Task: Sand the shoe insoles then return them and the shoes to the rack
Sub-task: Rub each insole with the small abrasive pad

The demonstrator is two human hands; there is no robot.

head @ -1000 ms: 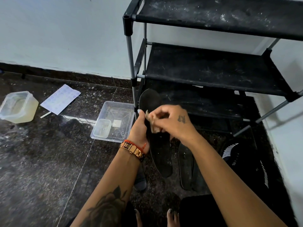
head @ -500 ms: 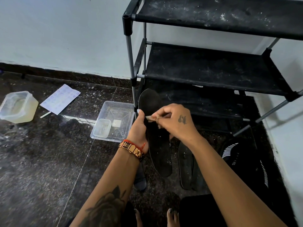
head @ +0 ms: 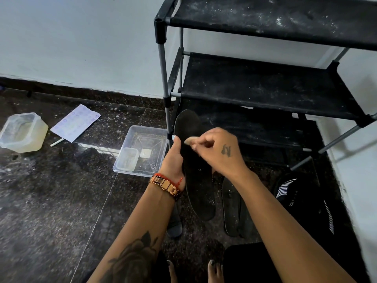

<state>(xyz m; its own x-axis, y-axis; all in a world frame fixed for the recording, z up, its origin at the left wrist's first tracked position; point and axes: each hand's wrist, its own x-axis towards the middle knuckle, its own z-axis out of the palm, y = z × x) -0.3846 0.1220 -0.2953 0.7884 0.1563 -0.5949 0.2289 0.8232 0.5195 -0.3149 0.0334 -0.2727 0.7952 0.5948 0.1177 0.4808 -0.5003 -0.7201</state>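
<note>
Both hands are working one insole (head: 195, 180): left hand (head: 173, 158) gripping its edge, right hand (head: 216, 152) pinching sandpaper (head: 190, 140); it looks light and floppy, best held mid-length.

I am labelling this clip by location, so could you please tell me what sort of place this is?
Probably a corner of a home, on the floor by a wall. A black shoe rack stands against the pale wall, and insoles and a shoe lie on the dark speckled floor.
</note>
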